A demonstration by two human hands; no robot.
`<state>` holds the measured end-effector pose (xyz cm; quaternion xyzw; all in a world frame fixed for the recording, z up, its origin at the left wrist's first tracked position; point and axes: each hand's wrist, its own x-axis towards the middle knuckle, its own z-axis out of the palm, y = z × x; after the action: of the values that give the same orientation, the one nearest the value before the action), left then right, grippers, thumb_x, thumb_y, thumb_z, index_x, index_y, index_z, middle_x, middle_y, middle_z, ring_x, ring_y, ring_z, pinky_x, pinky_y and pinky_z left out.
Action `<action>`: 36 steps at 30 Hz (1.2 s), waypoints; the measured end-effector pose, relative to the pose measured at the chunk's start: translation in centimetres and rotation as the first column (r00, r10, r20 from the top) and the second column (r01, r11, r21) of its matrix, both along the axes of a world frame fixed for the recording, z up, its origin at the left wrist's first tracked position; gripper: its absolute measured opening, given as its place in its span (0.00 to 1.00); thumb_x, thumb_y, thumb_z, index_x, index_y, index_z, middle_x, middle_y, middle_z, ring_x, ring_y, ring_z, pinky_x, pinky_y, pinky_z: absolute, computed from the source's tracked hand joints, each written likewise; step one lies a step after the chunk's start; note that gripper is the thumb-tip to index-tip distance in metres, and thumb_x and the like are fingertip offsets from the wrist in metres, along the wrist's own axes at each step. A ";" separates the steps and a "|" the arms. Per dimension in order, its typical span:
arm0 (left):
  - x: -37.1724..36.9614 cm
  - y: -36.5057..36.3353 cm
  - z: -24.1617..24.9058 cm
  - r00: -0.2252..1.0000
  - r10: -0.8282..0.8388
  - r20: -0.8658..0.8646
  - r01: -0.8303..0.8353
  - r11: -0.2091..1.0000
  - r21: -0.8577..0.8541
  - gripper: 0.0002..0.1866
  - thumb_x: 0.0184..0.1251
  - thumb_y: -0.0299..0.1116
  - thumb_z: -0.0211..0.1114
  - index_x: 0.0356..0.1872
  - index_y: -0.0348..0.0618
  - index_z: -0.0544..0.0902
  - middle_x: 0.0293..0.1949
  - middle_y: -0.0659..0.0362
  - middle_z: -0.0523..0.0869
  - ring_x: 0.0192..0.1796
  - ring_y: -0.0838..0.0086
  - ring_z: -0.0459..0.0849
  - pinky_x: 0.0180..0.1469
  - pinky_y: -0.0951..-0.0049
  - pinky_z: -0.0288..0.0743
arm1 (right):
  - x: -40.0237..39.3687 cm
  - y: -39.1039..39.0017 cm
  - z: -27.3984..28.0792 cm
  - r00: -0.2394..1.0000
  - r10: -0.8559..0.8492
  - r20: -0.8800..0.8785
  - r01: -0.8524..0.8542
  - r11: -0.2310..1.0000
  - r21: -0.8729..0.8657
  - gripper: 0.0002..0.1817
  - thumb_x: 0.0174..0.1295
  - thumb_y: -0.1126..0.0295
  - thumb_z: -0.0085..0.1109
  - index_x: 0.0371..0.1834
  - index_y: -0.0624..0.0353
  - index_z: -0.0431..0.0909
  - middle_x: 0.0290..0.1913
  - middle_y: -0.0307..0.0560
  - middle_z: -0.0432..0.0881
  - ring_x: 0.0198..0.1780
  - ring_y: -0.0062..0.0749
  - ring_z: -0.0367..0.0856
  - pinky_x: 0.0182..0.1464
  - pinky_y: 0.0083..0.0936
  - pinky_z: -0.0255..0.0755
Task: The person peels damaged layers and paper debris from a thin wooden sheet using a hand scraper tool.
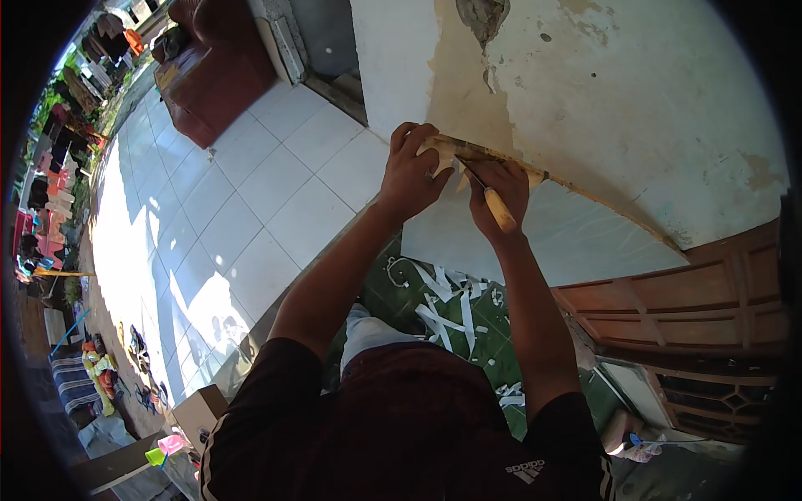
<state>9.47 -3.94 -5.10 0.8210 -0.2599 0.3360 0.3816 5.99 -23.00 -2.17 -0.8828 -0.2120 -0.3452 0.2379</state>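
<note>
My right hand (505,188) is closed around a knife-like tool with a yellow wooden handle (500,210). Its dark, narrow blade slants up toward my left hand, partly hidden by my fingers. A long, thin brown strip (614,210), bamboo-like in look, runs from between my hands down to the right, along the foot of the wall. My left hand (412,171) grips its upper left end, fingers curled over and thumb toward the blade. Pale material (455,171) shows below the strip between both hands.
White strips and scraps (451,313) litter the green floor (393,296) below my arms. Ahead stands a peeling plaster wall (618,100). White floor tiles (251,184) and a reddish sofa (221,83) lie left; brown wooden panelling (685,296) is at right. A cardboard box (199,413) sits lower left.
</note>
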 end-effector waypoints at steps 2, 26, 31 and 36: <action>0.1 -0.1 0.1 1.000 0.003 -0.003 -0.003 1.000 -0.013 0.18 0.49 0.24 0.83 0.24 0.42 0.76 0.66 0.51 0.81 0.73 0.45 0.71 0.70 0.47 0.73 | -0.2 -0.6 0.1 1.000 -0.009 -0.024 0.006 0.992 -0.126 0.09 0.59 0.77 0.73 0.41 0.53 0.91 0.41 0.39 0.92 0.44 0.38 0.83 0.54 0.37 0.72; 1.6 -2.6 -4.0 0.889 0.298 0.347 -0.316 0.949 -0.007 0.11 0.52 0.30 0.84 0.36 0.60 0.96 0.63 0.54 0.85 0.76 0.47 0.70 0.77 0.46 0.61 | 3.9 -12.3 3.4 0.861 -0.192 -0.470 0.417 0.796 0.439 0.25 0.75 0.51 0.67 0.55 0.66 0.88 0.51 0.53 0.92 0.54 0.42 0.89 0.61 0.37 0.78; 1.3 -4.0 -5.1 0.878 0.393 0.271 -0.388 0.919 -0.075 0.10 0.56 0.32 0.81 0.38 0.60 0.94 0.60 0.59 0.85 0.74 0.51 0.68 0.70 0.48 0.55 | 4.0 -12.3 2.9 0.872 -0.261 -0.415 0.418 0.837 0.353 0.21 0.75 0.52 0.68 0.55 0.60 0.90 0.50 0.50 0.93 0.54 0.43 0.89 0.60 0.36 0.78; -0.5 -5.1 -5.1 0.900 0.435 0.031 -0.421 0.886 -0.194 0.08 0.59 0.35 0.81 0.39 0.55 0.94 0.54 0.60 0.86 0.67 0.55 0.73 0.71 0.52 0.57 | 4.0 -11.8 2.7 0.895 -0.240 -0.376 0.385 0.843 0.376 0.20 0.75 0.53 0.67 0.54 0.58 0.90 0.49 0.50 0.93 0.52 0.42 0.90 0.59 0.37 0.78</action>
<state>8.94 -9.00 -10.25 0.8066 -0.0543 0.4642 0.3618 10.02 -34.82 0.49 -0.8717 0.0612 -0.2734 0.4020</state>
